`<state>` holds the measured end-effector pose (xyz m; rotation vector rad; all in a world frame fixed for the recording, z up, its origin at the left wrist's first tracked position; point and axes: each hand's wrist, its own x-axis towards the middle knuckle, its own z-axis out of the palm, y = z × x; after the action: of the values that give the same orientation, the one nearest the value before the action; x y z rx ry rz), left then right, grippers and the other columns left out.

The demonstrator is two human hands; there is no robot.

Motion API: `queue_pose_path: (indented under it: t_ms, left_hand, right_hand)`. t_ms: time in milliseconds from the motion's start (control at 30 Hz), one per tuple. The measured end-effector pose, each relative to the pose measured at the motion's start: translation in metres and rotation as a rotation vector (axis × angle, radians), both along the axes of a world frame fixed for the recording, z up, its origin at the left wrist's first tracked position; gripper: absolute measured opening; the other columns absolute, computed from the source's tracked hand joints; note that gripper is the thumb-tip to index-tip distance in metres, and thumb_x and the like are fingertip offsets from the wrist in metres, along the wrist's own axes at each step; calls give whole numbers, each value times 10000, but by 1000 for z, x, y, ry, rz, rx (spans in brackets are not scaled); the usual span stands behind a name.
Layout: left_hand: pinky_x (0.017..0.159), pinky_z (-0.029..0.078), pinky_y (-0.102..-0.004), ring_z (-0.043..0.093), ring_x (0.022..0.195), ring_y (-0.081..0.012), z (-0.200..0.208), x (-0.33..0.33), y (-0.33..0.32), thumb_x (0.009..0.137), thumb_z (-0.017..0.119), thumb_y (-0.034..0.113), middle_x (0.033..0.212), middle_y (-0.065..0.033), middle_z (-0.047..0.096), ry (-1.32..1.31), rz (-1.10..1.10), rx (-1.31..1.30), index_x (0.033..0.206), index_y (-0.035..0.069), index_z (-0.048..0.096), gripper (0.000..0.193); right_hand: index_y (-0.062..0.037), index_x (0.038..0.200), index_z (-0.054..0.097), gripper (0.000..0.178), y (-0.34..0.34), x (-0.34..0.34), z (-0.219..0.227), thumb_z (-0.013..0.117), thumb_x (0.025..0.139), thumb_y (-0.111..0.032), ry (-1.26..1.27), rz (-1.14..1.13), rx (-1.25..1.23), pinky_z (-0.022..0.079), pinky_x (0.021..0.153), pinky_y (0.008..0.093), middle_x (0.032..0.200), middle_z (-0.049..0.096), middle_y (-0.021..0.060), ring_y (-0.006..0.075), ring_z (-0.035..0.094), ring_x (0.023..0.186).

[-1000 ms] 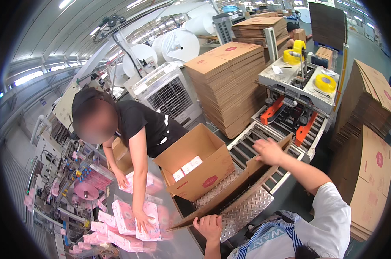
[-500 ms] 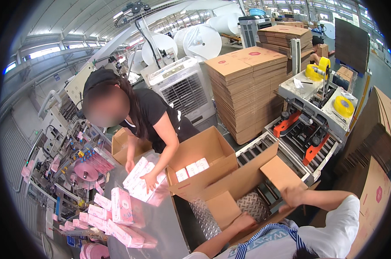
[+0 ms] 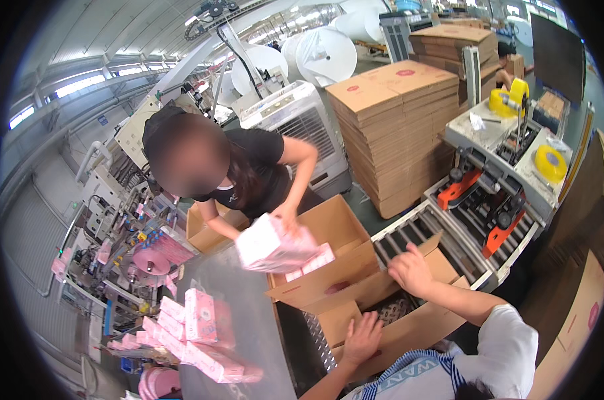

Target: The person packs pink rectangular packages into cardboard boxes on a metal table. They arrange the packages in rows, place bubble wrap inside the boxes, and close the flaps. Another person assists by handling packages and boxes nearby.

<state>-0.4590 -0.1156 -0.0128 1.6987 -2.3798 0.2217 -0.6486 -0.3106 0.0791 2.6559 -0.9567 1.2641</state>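
In front of me stands an open cardboard carton (image 3: 419,332) on a patterned metal surface and rollers. My left hand (image 3: 363,339) lies with its fingers spread at the carton's near left side. My right hand (image 3: 412,270) is above the carton's far right part, beside a folded flap (image 3: 442,265); its fingers are apart and slightly bent, holding nothing visible. Just beyond is another open carton (image 3: 339,227), partly filled with pink-and-white tissue packs (image 3: 312,262). Over its left edge a co-worker's hands hold a bundle of packs (image 3: 275,245).
At left, several pink-and-white packs (image 3: 201,317) lie on a metal table (image 3: 249,303) next to a packing machine (image 3: 139,267). A roller conveyor (image 3: 409,235) leads right to a taping machine (image 3: 495,200) with yellow tape rolls. Behind stands a tall stack of flat cartons (image 3: 395,133).
The co-worker has lifted the bundle from the table to the second carton. My right hand moved left off the raised flap, which now sits lower; my left hand shifted slightly left with fingers spread.
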Motion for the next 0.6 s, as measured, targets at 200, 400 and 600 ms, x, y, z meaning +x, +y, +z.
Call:
queue_pose_path:
  t_ms: [200, 400, 600]
  left_hand:
    - [1020, 278, -613, 374, 1341, -250, 4, 19, 19, 802, 560, 572, 1442, -112, 411, -50, 502, 152, 1377, 94, 422, 761]
    - [1117, 115, -579, 118, 1438, -320, -48, 140, 53, 945, 391, 458, 1550, -183, 141, 505, 1026, 345, 1469, 48, 237, 683]
    - [1077, 316, -419, 432, 1260, -292, -121, 189, 92, 970, 321, 529, 1348, -189, 481, 1805, 723, 164, 1402, -6, 339, 689]
  right_hand:
    - [-111, 633, 578, 171, 55, -76, -61, 663, 756, -194, 150, 66, 84, 462, 784, 435, 666, 571, 52, 259, 573, 674]
    - [-11, 912, 647, 406, 18, -138, -270, 471, 948, -375, -342, -624, 1031, 479, 779, 421, 871, 649, 184, 302, 624, 886]
    - [6, 915, 697, 395, 35, -168, -207, 642, 842, -379, 33, -353, 1378, 527, 729, 389, 826, 693, 155, 254, 666, 799]
